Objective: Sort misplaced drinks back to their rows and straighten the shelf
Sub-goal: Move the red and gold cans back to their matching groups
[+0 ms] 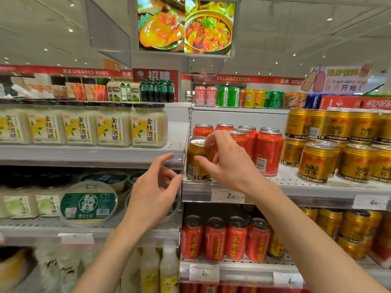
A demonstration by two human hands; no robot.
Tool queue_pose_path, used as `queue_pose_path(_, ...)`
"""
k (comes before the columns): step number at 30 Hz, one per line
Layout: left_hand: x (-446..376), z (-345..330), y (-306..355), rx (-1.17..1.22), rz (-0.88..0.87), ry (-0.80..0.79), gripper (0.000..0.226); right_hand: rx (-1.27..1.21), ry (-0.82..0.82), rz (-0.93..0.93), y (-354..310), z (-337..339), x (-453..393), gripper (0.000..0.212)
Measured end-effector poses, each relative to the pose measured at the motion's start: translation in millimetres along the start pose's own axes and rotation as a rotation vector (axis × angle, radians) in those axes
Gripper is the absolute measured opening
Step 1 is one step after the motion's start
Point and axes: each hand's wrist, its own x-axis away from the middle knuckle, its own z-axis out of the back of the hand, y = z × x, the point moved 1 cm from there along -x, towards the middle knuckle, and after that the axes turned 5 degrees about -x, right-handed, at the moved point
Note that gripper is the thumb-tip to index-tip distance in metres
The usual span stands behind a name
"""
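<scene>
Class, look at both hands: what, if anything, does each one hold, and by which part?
The right hand grips the gold can by its upper side and rim; the left hand holds nothing.

My left hand point(152, 193) and right hand point(228, 163) are bare, with short plain nails, and both forearms behind them are unsleeved to the frame's edge.

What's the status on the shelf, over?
Right hand has its grip on gold can among red cans. Left hand open, empty. Gold row lies right; path clear.
</scene>
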Motion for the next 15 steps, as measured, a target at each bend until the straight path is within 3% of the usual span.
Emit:
queue_pose_path(7, 7, -5, -4, 0.003, -0.049, -0.038, 0.056, -0.157, -0.005, -0.064, -2, 4, 2, 0.036)
queue_pose_path(15, 15, -17, -7, 0.069, -0.110, -0.074, 0.062, -0.676, 0.077, -0.354, 1, 12, 28, 0.035)
